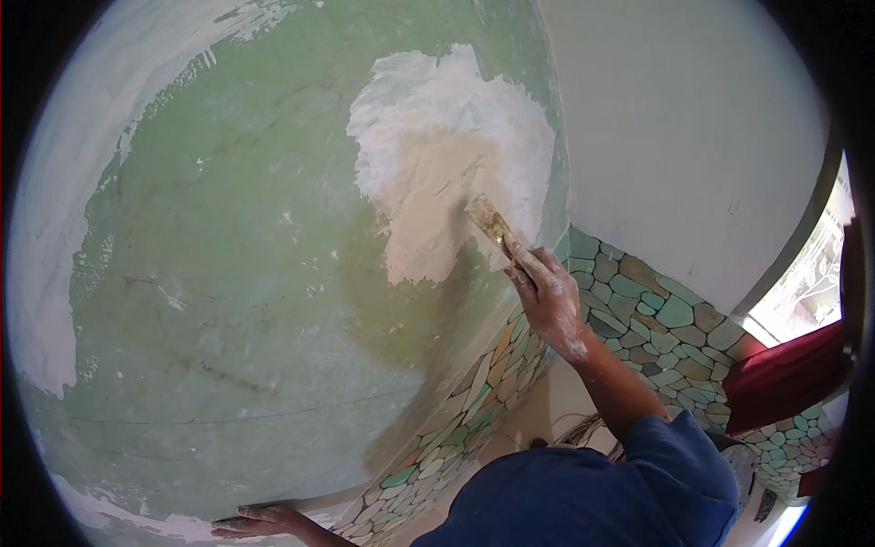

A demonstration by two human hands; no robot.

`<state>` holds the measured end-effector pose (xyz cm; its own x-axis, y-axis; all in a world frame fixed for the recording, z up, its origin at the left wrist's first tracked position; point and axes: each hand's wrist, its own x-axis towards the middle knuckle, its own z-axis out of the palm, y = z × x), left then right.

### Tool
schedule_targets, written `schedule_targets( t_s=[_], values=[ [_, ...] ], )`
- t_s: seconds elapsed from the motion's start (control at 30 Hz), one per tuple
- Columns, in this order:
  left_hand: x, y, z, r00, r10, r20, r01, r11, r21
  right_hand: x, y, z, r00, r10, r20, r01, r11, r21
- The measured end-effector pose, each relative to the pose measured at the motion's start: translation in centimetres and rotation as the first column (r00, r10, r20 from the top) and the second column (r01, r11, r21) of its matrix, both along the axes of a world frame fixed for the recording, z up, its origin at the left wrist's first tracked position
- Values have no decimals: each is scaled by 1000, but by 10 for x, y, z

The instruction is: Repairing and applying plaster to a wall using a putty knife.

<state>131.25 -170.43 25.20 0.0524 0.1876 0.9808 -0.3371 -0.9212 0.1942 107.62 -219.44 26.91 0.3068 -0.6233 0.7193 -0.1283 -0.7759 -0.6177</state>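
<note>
My right hand (551,296), dusted with white, is closed around a putty knife (490,221). Its worn, plaster-stained blade meets the lower right part of a filler patch (437,201) on the green wall (246,237). That patch is beige in the middle and bright white toward its ragged upper and right edges. At the lower left, my left hand (251,521) rests against the wall with fingers stretched out, holding nothing. It lies beside a smear of white filler (182,527).
A broad white filler band (118,118) curves down the wall's left side. Painted stone-pattern bands (456,415) run along the lower wall and around the corner. A pale wall (674,137) adjoins at right, with a bright window opening (807,283) and red cloth (788,374) beyond.
</note>
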Motion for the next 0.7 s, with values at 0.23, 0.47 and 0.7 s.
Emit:
schedule_targets(
  t_s=[0.23, 0.47, 0.7],
  values=[
    [-1, -4, -2, 1000, -3, -11, 3, 1000, -14, 21, -21, 41, 1000, 2, 10, -2, 1000, -5],
    [-1, -1, -1, 1000, 12, -16, -12, 1000, -14, 3, -7, 6, 999, -36, 16, 37, 998, -41],
    [-3, -10, 1, 999, 13, -34, -14, 999, -35, 25, -10, 38, 1000, 8, -18, -7, 999, 31]
  ],
)
